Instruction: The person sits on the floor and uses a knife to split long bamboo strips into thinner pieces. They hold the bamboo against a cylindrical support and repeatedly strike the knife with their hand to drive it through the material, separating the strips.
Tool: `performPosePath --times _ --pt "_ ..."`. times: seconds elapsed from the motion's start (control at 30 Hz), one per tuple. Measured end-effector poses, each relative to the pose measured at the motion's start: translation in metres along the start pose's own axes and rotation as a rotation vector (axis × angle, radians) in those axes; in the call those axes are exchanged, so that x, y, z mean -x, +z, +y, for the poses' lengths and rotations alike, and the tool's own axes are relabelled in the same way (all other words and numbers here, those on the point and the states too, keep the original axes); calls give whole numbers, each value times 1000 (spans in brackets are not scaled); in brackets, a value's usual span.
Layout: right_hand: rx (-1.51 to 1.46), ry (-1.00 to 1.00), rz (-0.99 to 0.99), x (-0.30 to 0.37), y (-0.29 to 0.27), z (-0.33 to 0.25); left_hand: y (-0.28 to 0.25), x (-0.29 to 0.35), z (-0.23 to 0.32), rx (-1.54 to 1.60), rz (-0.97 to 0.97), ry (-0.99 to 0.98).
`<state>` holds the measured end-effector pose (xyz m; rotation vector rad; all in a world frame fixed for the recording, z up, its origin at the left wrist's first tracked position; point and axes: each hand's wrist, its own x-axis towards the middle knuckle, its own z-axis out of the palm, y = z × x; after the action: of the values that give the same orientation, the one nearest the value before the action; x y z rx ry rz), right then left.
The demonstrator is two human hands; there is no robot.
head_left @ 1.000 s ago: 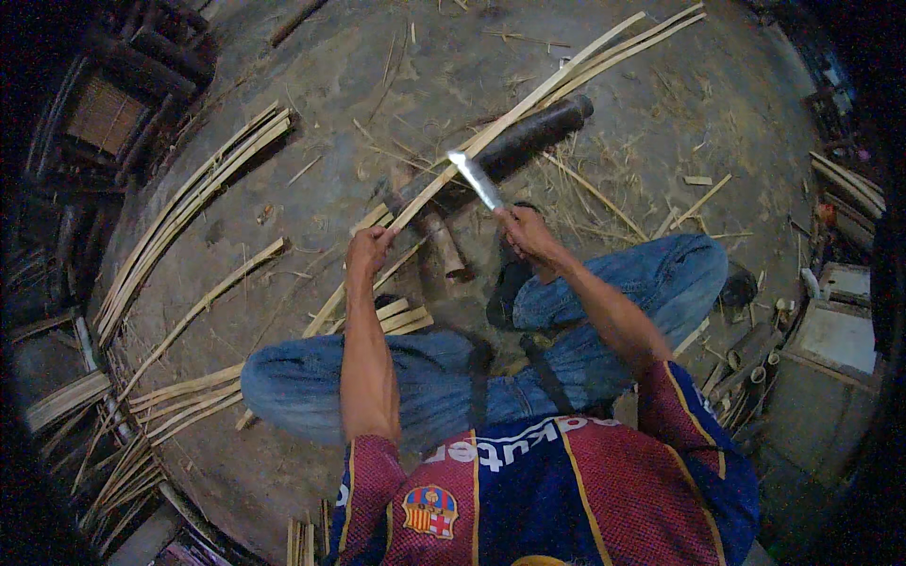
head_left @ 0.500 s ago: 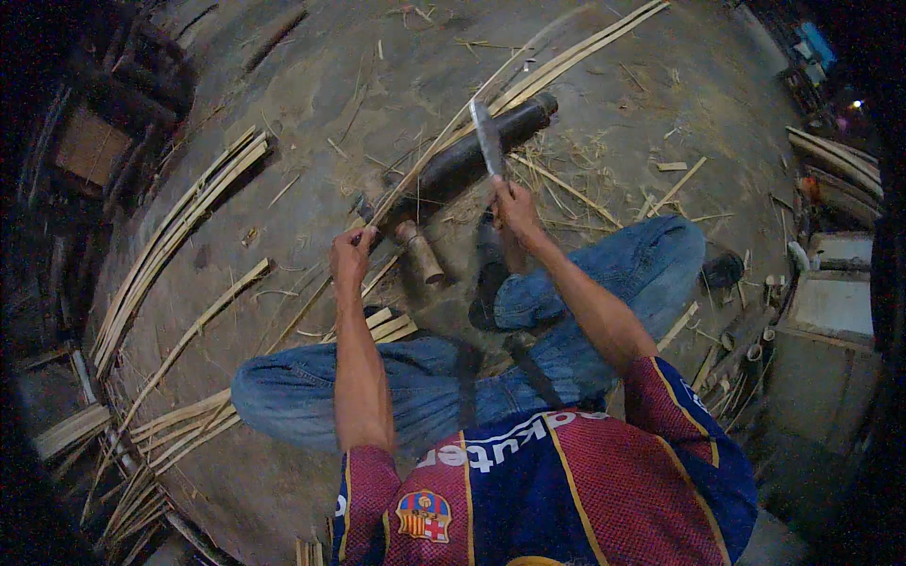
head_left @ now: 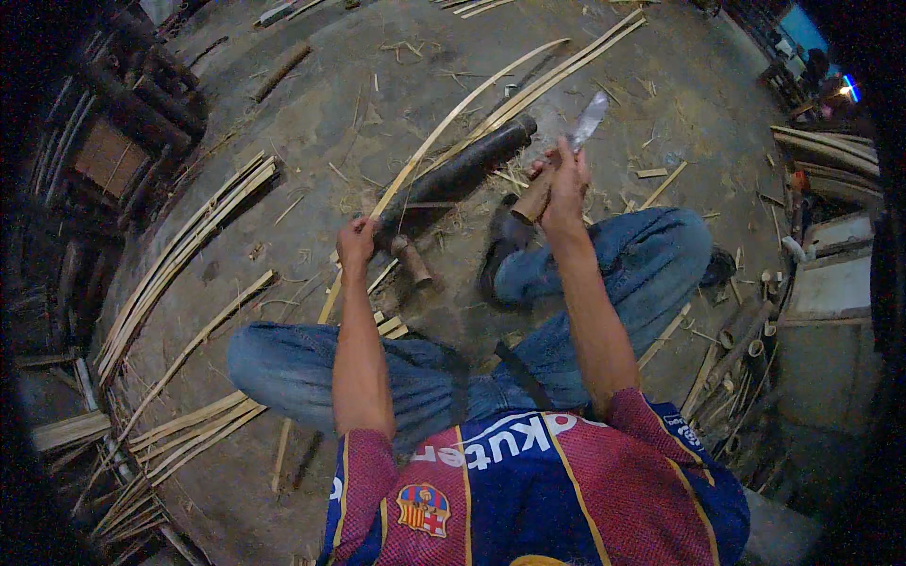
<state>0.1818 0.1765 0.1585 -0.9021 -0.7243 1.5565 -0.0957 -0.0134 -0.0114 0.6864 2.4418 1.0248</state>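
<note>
My left hand [head_left: 356,241] pinches the near end of a long, thin bamboo strip [head_left: 406,175]. The strip curves up and away to the right, passing along a dark cylindrical block [head_left: 462,172] on the floor. Closed around a knife [head_left: 590,121], my right hand [head_left: 566,189] is right of the block. The pale blade points away from me, and the thick wooden handle [head_left: 531,203] sticks out below the fingers. A short round wooden piece [head_left: 412,262] lies by the block's near end, close to my left hand.
More bamboo strips [head_left: 566,74] lie beyond the block. Bundled strips [head_left: 193,241] rest on the left, with further strips [head_left: 193,429] by my left knee. Shavings litter the concrete floor. Bamboo poles [head_left: 741,340] and a pale box [head_left: 830,283] stand at the right.
My right hand has moved right with the knife, taking the blade off the strip and block. The left hand keeps hold of the strip, whose far part now bows upward.
</note>
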Motion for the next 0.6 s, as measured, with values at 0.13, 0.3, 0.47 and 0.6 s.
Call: performPosePath --times 0.13,0.3,0.47,0.6 --pt "-18 -91 12 20 4 -39 -3 1 31 -7 50 11" --pt "246 -183 -19 9 -18 -26 -23 0 68 117 79 72" --pt "853 -163 -151 -12 -56 31 -106 -20 101 41 254 390" --pt "1291 -541 -137 -41 -121 116 -195 -1 193 -90 266 547"
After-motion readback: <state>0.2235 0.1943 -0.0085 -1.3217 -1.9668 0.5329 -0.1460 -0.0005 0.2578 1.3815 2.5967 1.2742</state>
